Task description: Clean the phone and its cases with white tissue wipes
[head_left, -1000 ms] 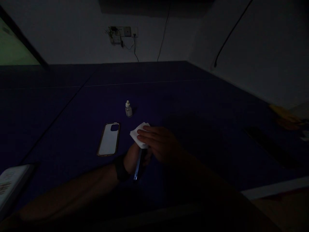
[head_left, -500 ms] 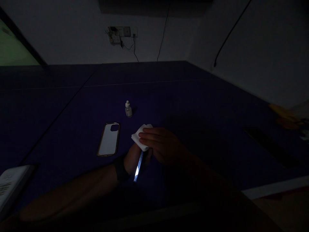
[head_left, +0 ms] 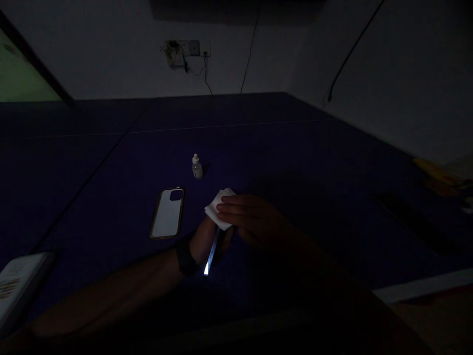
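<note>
While the room is very dark, a small clear bottle (head_left: 197,171) stands upright on the dark purple table (head_left: 281,153). It has a pale dropper top (head_left: 195,159) and a pale label, but I cannot tell how much is in it. Near it, closer to the person, a phone case (head_left: 166,215) lies flat, with a shiny rim around a pale middle and a camera hole in one top corner.

The left hand (head_left: 204,239), with a black band (head_left: 185,257) on its wrist, holds a thin flat thing (head_left: 211,257) between its palm and its fingers. This thing is tipped up on its edge just to the right of the case, and its low end shines bright. A folded white cloth (head_left: 215,211) covers its top end. The right hand (head_left: 254,217) lays its fingers over the cloth; its thumb is hard to see, so I cannot tell if it pinches.

The cloth and right hand hide much of the left hand. On the left, a white box (head_left: 16,281) is cut off by the picture's side, and its print is too dim to read. Far right, a long dark thing (head_left: 402,217) and something yellow (head_left: 430,170) are hard to make out.
</note>
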{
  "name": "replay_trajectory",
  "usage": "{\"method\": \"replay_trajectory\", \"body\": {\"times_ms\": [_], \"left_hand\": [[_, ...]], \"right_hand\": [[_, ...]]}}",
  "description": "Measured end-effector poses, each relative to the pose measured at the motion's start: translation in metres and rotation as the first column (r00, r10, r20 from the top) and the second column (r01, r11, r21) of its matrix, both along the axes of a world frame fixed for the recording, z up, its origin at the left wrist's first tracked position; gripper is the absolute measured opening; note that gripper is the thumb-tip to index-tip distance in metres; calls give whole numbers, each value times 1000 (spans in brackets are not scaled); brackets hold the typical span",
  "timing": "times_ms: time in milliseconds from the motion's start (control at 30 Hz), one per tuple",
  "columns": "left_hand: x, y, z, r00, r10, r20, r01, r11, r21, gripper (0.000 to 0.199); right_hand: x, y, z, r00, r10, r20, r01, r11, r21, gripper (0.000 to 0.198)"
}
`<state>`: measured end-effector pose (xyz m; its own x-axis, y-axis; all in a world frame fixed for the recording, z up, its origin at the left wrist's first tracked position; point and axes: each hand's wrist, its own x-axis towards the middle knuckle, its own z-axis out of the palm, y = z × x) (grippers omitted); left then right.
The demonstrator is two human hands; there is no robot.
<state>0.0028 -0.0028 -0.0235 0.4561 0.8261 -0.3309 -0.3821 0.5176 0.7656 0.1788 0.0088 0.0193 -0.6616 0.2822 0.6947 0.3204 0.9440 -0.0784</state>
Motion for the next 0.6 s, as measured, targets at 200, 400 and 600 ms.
{"method": "replay_trajectory", "body": {"times_ms": [200, 400, 600], "left_hand": [[3, 1, 3, 993, -96, -73, 102, 991, 82, 61], [2, 1, -2, 994, -73, -76, 80, 993, 83, 60], [4, 3, -1, 994, -85, -64, 88, 995, 53, 58]], "right_hand": [[-2, 2, -3, 997, -80, -7, 80, 997, 15, 42], [0, 0, -2, 999, -1, -52, 1, 1000, -7, 32], [-4, 2, -1, 995, -86, 53, 87, 996, -6, 40]]}}
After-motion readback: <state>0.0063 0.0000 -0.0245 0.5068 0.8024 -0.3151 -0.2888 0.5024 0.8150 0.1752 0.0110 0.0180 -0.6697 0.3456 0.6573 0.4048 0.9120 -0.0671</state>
